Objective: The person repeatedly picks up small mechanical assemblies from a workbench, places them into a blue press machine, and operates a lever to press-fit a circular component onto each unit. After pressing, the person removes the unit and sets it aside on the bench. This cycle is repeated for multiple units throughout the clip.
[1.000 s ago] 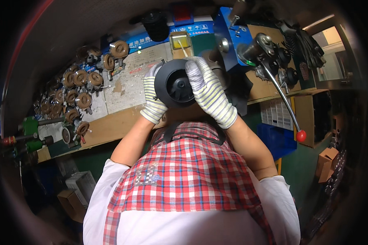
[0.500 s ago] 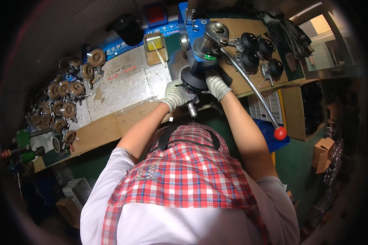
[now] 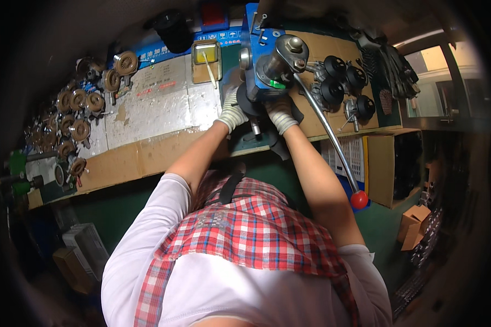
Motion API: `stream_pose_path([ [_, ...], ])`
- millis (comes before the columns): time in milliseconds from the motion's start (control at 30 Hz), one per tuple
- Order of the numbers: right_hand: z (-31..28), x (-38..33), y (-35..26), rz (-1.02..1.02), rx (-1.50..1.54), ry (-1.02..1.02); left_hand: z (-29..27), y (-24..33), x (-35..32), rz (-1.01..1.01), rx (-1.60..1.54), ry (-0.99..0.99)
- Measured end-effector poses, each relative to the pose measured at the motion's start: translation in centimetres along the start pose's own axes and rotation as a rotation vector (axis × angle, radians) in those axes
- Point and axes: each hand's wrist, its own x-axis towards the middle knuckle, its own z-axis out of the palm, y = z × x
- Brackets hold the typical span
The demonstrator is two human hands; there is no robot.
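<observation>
A black disc-shaped part (image 3: 247,102) with a short metal stub (image 3: 256,127) pointing toward me sits beneath the head of a blue hand press (image 3: 264,82). My left hand (image 3: 232,114), in a striped white work glove, is closed around the part's left side, its fingertips running behind the disc. On the part's right, my gloved right hand (image 3: 281,115) reaches under the press head, and its fingers are hidden there. The press's long steel lever (image 3: 330,131) slopes down to the right and ends in a red ball knob (image 3: 359,200); neither hand is on it.
Several brown-wheeled metal assemblies (image 3: 79,129) crowd the bench's left end. Black-capped assemblies (image 3: 333,90) lie right of the press. A yellow-lined tray (image 3: 206,60) with a brush stands behind my left hand. A green clamp (image 3: 19,174) sits far left; cardboard boxes (image 3: 381,171) are at lower right.
The part and both my hands have moved away from me, farther in under the press head, so less of the disc shows. The whole view has shifted slightly.
</observation>
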Motion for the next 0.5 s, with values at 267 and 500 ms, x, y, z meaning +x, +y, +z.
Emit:
stream_pose_path([
  [267, 3.8, 0.3, 3.5, -0.301, -0.555, 0.028, -2.1, 1.1, -2.8, -0.026, 0.406, 0.101],
  [500, 1.4, 0.5, -1.7, -0.256, -0.379, -0.097, -6.0, 5.1, -3.8, -0.052, 0.263, 0.149],
])
